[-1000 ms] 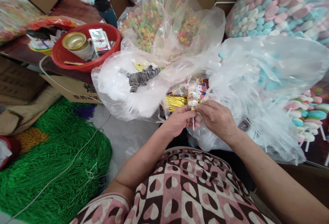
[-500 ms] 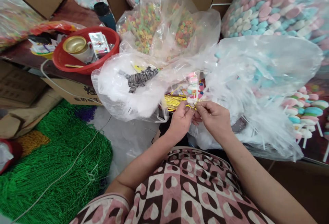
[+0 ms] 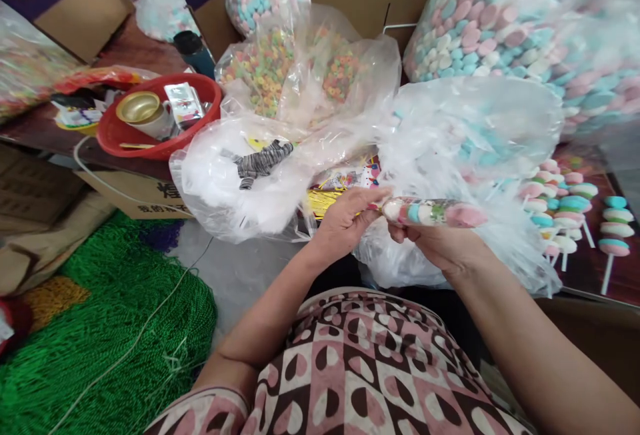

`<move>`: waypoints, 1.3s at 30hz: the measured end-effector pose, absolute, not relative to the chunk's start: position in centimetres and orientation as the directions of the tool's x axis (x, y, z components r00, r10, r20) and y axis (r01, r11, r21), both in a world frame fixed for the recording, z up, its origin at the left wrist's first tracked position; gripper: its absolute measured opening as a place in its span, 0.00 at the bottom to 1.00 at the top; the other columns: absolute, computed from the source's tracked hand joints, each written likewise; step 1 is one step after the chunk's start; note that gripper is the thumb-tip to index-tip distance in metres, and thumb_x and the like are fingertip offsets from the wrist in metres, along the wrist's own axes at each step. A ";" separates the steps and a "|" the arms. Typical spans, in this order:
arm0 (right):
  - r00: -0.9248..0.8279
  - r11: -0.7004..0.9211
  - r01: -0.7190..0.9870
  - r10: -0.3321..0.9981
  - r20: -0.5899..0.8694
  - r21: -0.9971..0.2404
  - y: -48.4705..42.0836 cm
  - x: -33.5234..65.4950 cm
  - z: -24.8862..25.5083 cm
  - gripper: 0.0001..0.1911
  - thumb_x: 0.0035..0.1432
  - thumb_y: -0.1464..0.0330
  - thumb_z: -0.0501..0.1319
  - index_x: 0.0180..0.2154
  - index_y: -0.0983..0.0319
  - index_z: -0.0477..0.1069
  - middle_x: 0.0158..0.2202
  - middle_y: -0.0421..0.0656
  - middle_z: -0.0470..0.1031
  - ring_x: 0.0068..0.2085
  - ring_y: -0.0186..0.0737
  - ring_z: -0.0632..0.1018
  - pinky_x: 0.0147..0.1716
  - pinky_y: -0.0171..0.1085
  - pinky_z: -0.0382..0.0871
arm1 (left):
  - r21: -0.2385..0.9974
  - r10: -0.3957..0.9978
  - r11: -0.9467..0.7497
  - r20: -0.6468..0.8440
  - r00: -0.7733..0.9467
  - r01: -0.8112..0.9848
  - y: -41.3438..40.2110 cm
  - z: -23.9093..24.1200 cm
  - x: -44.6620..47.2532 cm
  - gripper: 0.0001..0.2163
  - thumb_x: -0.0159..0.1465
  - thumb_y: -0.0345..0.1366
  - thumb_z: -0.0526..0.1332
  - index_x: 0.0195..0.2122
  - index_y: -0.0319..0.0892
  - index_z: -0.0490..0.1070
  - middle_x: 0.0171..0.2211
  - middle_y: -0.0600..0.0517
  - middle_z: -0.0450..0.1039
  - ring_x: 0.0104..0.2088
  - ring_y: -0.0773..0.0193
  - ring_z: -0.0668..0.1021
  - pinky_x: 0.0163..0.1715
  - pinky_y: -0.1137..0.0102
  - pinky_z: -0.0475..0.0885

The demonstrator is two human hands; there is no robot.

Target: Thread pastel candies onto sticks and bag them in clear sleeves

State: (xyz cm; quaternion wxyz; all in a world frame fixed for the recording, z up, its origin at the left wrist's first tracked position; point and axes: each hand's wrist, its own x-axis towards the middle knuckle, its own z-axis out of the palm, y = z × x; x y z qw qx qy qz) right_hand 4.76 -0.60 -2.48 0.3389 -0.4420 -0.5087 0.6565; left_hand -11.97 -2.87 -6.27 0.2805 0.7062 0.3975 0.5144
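A marshmallow pop [image 3: 425, 213] in a clear wrapper lies sideways above my right hand [image 3: 443, 243], its pink end pointing right. My right hand is closed under its left part, several fingers hidden behind it. At the gathered left end of the wrapper, my left hand [image 3: 347, 218] is closed with thumb and forefinger together; its grip there is partly hidden. Gold twist ties [image 3: 323, 203] lie in a bundle just behind my left hand. Printed clear wrappers [image 3: 345, 176] rest beyond the ties.
Bare marshmallow pops [image 3: 570, 205] lie on the dark table at the right. A large marshmallow bag [image 3: 480, 25] and a bag of ring-shaped candies [image 3: 265, 75] stand behind. A plastic bag with white contents [image 3: 235, 195] and a red basin [image 3: 113, 138] are leftward; green cords [image 3: 125, 315] hang below.
The wrapped marshmallow pop has turned from upright to sideways, its far end swinging right. My right hand has moved under it, while my left stays at the gathered end. The view has shifted.
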 end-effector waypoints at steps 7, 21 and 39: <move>-0.145 0.328 0.478 0.944 0.295 -0.815 0.0 5.9 -1.8 0.06 0.58 0.65 0.58 0.32 0.59 0.72 0.27 0.41 0.74 0.29 0.38 0.72 0.28 0.37 0.63 | 0.939 0.942 -0.294 0.316 0.109 -0.179 -7.3 0.7 -11.6 0.13 0.70 0.39 0.54 0.51 0.48 0.74 0.28 0.54 0.74 0.31 0.66 0.77 0.36 0.69 0.74; -0.316 0.624 0.526 0.774 0.549 -0.578 -2.8 6.4 0.2 0.06 0.65 0.71 0.55 0.35 0.59 0.70 0.30 0.41 0.75 0.32 0.39 0.76 0.31 0.38 0.67 | 0.785 0.829 0.493 -0.291 0.478 -0.376 -4.8 -2.8 -10.0 0.43 0.60 0.70 0.37 0.39 0.35 0.75 0.19 0.48 0.73 0.15 0.66 0.71 0.17 0.71 0.65; -0.276 0.646 0.506 0.749 0.602 -0.572 -3.3 6.3 -1.3 0.07 0.65 0.71 0.56 0.34 0.58 0.70 0.30 0.42 0.75 0.33 0.40 0.76 0.33 0.39 0.67 | 0.889 0.910 0.335 -0.220 0.350 -0.312 -4.8 -3.0 -9.0 0.34 0.64 0.65 0.43 0.34 0.38 0.75 0.10 0.59 0.55 0.11 0.73 0.57 0.13 0.73 0.53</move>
